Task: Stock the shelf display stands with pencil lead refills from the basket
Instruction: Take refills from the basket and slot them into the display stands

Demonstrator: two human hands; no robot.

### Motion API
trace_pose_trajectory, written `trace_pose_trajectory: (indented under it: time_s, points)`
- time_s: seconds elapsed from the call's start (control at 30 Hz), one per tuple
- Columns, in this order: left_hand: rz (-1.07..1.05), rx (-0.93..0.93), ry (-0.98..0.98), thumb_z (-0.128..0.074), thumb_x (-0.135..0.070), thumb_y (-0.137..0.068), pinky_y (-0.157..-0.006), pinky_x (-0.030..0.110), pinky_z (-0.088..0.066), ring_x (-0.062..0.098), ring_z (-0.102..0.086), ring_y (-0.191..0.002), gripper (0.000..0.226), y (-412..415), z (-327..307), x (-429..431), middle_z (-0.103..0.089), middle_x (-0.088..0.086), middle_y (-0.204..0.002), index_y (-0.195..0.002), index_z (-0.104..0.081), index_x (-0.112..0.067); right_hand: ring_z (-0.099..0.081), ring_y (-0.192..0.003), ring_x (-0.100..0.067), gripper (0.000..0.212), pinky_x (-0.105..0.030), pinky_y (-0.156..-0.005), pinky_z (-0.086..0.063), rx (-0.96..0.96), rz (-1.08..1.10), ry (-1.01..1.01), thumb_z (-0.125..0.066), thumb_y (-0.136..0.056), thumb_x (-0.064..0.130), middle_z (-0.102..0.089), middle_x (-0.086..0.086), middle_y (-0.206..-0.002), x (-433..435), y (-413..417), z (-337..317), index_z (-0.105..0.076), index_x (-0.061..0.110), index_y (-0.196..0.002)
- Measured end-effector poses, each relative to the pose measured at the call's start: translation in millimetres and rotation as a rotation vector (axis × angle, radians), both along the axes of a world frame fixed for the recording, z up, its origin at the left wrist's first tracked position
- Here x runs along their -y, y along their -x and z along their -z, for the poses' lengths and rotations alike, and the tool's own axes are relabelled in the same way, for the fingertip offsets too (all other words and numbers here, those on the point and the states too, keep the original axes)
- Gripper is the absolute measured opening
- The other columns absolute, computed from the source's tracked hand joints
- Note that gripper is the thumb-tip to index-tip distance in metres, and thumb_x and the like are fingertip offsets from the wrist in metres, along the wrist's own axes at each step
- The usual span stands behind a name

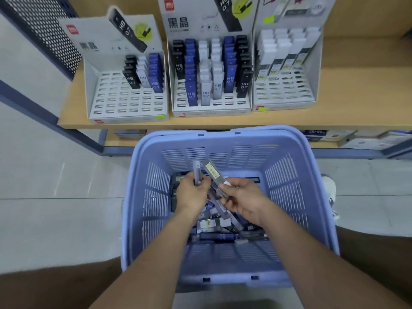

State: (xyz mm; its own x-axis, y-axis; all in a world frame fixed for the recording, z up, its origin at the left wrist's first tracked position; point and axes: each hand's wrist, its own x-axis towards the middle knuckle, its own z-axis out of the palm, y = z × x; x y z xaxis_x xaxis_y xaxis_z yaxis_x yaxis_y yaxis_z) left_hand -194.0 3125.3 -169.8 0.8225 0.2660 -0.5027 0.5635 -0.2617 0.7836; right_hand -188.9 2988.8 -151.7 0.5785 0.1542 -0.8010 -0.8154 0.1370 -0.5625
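Basket (287, 175): matt lilac plastic, slotted walls. Display stands (124, 103): matt white card. Shelf (334, 117): smooth wood-look laminate.

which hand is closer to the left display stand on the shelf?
Left. The left hand is in the basket, below and right of the left display stand; the right hand is further right.

The basket (289, 197) at lower centre is lilac-blue with slotted walls. Refills (223, 224) inside are black, navy and grey. Stands (124, 101) above are white; the shelf (356, 90) is tan wood.
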Motion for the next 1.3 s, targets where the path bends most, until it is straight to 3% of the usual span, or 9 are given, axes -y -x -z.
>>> trace_pose_trajectory:
  time_s: [0.23, 0.33, 0.47, 0.6, 0.73, 0.87, 1.0, 1.13, 1.3]
  points:
    - [-0.060, 0.120, 0.133, -0.058, -0.017, -0.090, -0.052, 0.032, -0.042, 0.014, -0.051, -0.051, 0.015, 3.8, -39.6, 21.6, -0.057, 0.001, -0.058, -0.076, -0.059, -0.012, -0.057, -0.065, -0.024, 0.016, -0.039, -0.064, -0.049, 0.366, -0.506, 0.480, -0.044, -0.091, 0.032, -0.060, -0.006, -0.076, -6.3, -16.0, -47.1, -0.052, 0.018, -0.089]
    - [-0.050, 0.165, 0.129, -0.055, -0.011, -0.088, -0.059, 0.039, -0.054, 0.023, -0.064, -0.065, 0.010, -1.8, -59.5, 30.0, -0.067, 0.004, -0.074, -0.089, -0.063, -0.016, -0.063, -0.078, -0.019, 0.033, -0.036, -0.073, -0.051, 0.386, -0.324, 0.396, -0.060, -0.085, 0.050, -0.065, -0.002, -0.085, -9.5, -12.8, -57.5, -0.057, 0.018, -0.095]
    - [-0.023, 0.257, 0.097, -0.055, -0.014, -0.091, -0.076, 0.040, -0.055, 0.023, -0.066, -0.082, 0.011, -5.0, -86.8, 36.5, -0.069, 0.004, -0.084, -0.090, -0.061, -0.023, -0.068, -0.076, -0.011, 0.027, -0.028, -0.065, -0.056, 0.416, 0.022, 0.199, -0.059, -0.095, 0.038, -0.067, -0.005, -0.092, -13.6, -3.1, -70.4, -0.048, 0.015, -0.102]
    - [-0.050, 0.314, 0.149, -0.058, -0.021, -0.092, -0.073, 0.039, -0.056, 0.020, -0.065, -0.078, 0.005, -8.4, -109.7, 35.3, -0.068, 0.004, -0.085, -0.095, -0.059, -0.025, -0.071, -0.091, -0.022, 0.029, -0.044, -0.085, -0.058, 0.490, 0.035, 0.177, -0.049, -0.102, 0.033, -0.073, -0.013, -0.104, -8.4, -3.6, -88.1, -0.058, 0.011, -0.118]
    - [-0.139, 0.389, 0.296, -0.054, -0.019, -0.095, -0.059, 0.024, -0.053, 0.008, -0.064, -0.069, 0.004, -17.7, -138.7, 29.8, -0.068, 0.003, -0.082, -0.094, -0.057, -0.019, -0.065, -0.067, -0.021, 0.019, -0.032, -0.059, -0.057, 0.427, -0.063, -0.006, -0.048, -0.103, 0.025, -0.070, -0.009, -0.093, 4.8, -6.6, -116.6, -0.064, 0.016, -0.107]
    - [-0.138, 0.431, 0.362, -0.053, -0.020, -0.096, -0.054, 0.020, -0.050, 0.003, -0.063, -0.063, 0.004, -22.1, -158.4, 31.1, -0.067, 0.000, -0.079, -0.095, -0.056, -0.017, -0.046, -0.039, -0.013, 0.022, -0.018, -0.038, -0.036, 0.340, 0.022, -0.143, -0.049, -0.102, 0.030, -0.062, -0.007, -0.078, 6.1, -6.1, -140.6, -0.062, 0.016, -0.113]
    - [-0.148, 0.418, 0.373, -0.047, -0.029, -0.098, -0.053, 0.022, -0.043, 0.007, -0.056, -0.062, 0.017, -25.1, -169.2, 34.2, -0.066, 0.001, -0.083, -0.100, -0.060, -0.018, -0.032, -0.043, -0.009, 0.040, -0.018, -0.040, -0.022, 0.425, 0.009, -0.174, -0.064, -0.083, 0.042, -0.047, -0.002, -0.063, 8.7, -5.1, -145.2, -0.068, 0.011, -0.108]
    - [-0.245, 0.315, 0.624, -0.041, -0.036, -0.100, -0.050, 0.022, -0.036, 0.008, -0.049, -0.058, 0.033, -27.7, -183.7, 33.0, -0.065, 0.001, -0.083, -0.097, -0.066, -0.015, -0.030, -0.047, -0.009, 0.007, -0.020, -0.044, -0.020, 0.451, 0.109, -0.181, -0.073, -0.080, 0.027, -0.035, 0.003, -0.061, 12.2, -6.0, -146.2, -0.071, 0.023, -0.074]
    - [-0.142, 0.299, 0.718, -0.037, -0.048, -0.097, -0.059, 0.028, -0.044, 0.014, -0.052, -0.066, 0.041, -24.8, -191.6, 34.1, -0.054, -0.001, -0.079, -0.101, -0.070, -0.025, -0.045, -0.055, -0.011, 0.021, -0.019, -0.045, -0.031, 0.486, 0.130, -0.120, -0.072, -0.083, 0.029, -0.060, -0.001, -0.073, 9.2, -5.9, -153.5, -0.064, 0.014, -0.096]
